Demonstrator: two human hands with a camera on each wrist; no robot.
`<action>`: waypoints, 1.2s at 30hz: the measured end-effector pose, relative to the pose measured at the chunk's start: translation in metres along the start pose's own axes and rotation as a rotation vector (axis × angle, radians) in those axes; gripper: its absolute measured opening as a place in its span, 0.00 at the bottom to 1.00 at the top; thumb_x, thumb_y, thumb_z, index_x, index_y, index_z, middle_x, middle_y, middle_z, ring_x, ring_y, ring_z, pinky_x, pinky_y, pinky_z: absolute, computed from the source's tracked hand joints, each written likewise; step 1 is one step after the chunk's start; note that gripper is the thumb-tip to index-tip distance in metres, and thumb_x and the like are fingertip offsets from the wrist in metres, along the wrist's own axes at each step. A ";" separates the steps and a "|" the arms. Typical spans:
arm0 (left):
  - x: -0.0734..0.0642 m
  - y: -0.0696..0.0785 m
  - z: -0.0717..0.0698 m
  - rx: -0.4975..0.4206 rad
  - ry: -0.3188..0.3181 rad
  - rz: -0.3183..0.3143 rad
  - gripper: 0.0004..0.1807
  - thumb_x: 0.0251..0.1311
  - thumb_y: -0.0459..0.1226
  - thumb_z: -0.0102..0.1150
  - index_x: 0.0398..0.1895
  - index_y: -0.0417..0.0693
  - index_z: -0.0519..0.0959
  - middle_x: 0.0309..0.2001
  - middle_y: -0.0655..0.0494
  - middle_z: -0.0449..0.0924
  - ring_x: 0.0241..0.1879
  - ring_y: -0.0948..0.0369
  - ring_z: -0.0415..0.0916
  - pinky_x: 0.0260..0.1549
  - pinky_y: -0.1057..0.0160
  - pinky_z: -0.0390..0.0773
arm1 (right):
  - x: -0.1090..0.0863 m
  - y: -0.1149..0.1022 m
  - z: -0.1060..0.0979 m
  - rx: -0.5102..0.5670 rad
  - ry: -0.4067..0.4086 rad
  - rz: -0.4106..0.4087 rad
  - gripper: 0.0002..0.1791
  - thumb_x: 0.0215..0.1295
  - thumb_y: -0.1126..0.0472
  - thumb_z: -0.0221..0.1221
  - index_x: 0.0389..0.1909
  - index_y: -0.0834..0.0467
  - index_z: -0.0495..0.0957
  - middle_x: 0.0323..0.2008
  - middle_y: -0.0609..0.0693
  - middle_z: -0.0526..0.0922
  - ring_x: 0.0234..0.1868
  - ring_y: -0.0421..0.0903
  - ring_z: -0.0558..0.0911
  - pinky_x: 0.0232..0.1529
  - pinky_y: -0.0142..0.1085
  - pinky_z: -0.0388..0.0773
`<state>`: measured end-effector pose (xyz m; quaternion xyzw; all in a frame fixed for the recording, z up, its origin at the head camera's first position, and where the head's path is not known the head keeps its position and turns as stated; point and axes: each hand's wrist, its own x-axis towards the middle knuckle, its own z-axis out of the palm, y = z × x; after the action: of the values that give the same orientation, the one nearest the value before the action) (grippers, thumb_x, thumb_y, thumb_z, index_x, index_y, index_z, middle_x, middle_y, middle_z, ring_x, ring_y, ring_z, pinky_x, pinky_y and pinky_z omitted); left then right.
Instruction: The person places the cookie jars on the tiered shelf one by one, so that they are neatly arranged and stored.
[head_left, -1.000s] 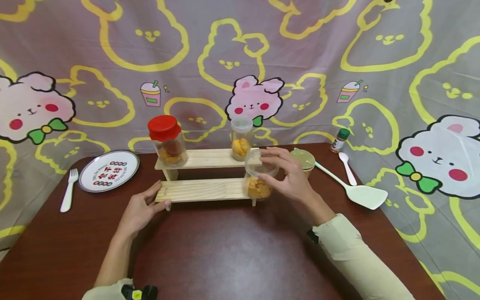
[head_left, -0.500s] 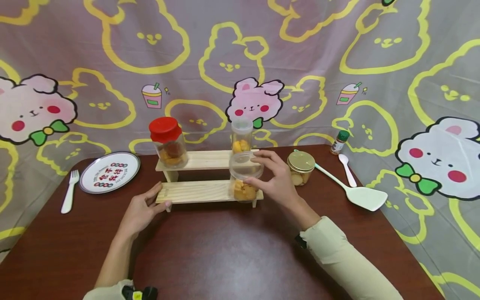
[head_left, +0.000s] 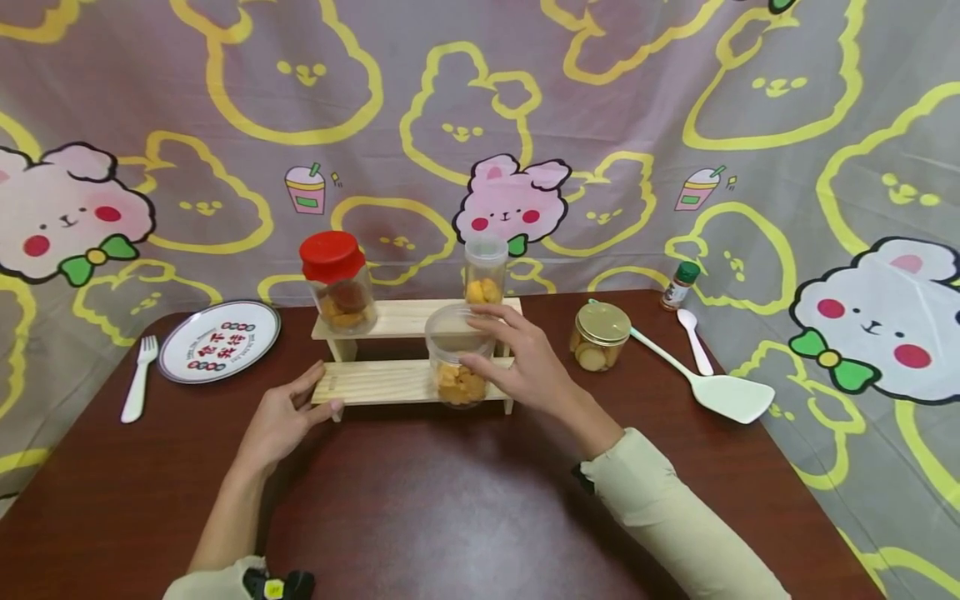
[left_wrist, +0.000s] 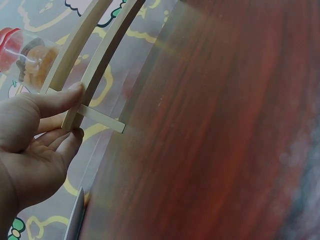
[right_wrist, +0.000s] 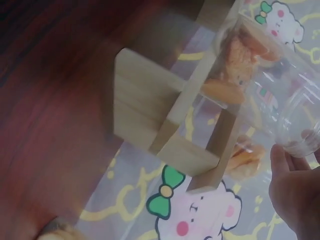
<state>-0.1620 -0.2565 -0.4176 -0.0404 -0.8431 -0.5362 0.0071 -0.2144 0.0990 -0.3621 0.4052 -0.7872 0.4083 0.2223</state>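
Note:
A two-tier wooden shelf (head_left: pixel 375 382) stands on the table. My left hand (head_left: pixel 273 421) pinches the left end of its lower board between thumb and fingers, as the shelf end (left_wrist: pixel 75 112) in the left wrist view shows. My right hand (head_left: pixel 528 367) grips a clear plastic jar (head_left: pixel 459 385) by its upper part, over the lower board right of its middle. Orange-brown snack pieces fill the jar's bottom. In the right wrist view my fingers (right_wrist: pixel 280 162) touch the jar near its clear lid. On the upper board stand a red-lidded jar (head_left: pixel 333 283) and a slim clear-lidded jar (head_left: pixel 485 271).
Right of the shelf stands a gold-lidded jar (head_left: pixel 602 335). Beyond it lie a pale spatula (head_left: pixel 731 396), a white spoon (head_left: pixel 695 340) and a green-capped bottle (head_left: pixel 679 286). A plate (head_left: pixel 220 342) and a white fork (head_left: pixel 138 379) lie on the left.
My right hand has moved the clear jar leftward along the lower board from its right end. The gold-lidded jar has come into fuller view. My left hand keeps its hold.

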 end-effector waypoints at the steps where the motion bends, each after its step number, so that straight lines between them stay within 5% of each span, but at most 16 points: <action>1: 0.000 0.000 0.000 0.005 0.000 -0.001 0.42 0.63 0.34 0.70 0.75 0.30 0.59 0.76 0.38 0.55 0.70 0.44 0.61 0.52 0.80 0.70 | 0.001 -0.001 0.001 0.003 -0.002 0.005 0.26 0.61 0.55 0.72 0.58 0.62 0.82 0.63 0.54 0.78 0.64 0.49 0.76 0.62 0.42 0.75; 17: 0.002 -0.002 -0.001 0.018 0.004 -0.010 0.42 0.63 0.35 0.70 0.75 0.31 0.59 0.75 0.39 0.56 0.70 0.45 0.62 0.53 0.78 0.71 | 0.016 -0.011 0.029 0.055 0.042 0.010 0.28 0.55 0.57 0.76 0.55 0.62 0.83 0.61 0.53 0.80 0.63 0.47 0.78 0.62 0.39 0.75; 36: 0.000 -0.004 -0.001 0.004 0.006 -0.011 0.42 0.63 0.36 0.70 0.75 0.31 0.59 0.75 0.39 0.56 0.71 0.45 0.59 0.52 0.81 0.68 | 0.040 -0.020 0.077 0.244 0.045 0.059 0.29 0.53 0.60 0.78 0.55 0.64 0.83 0.62 0.53 0.80 0.65 0.42 0.75 0.61 0.34 0.75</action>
<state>-0.1627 -0.2591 -0.4206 -0.0342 -0.8443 -0.5348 0.0070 -0.2223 0.0108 -0.3696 0.3967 -0.7381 0.5164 0.1768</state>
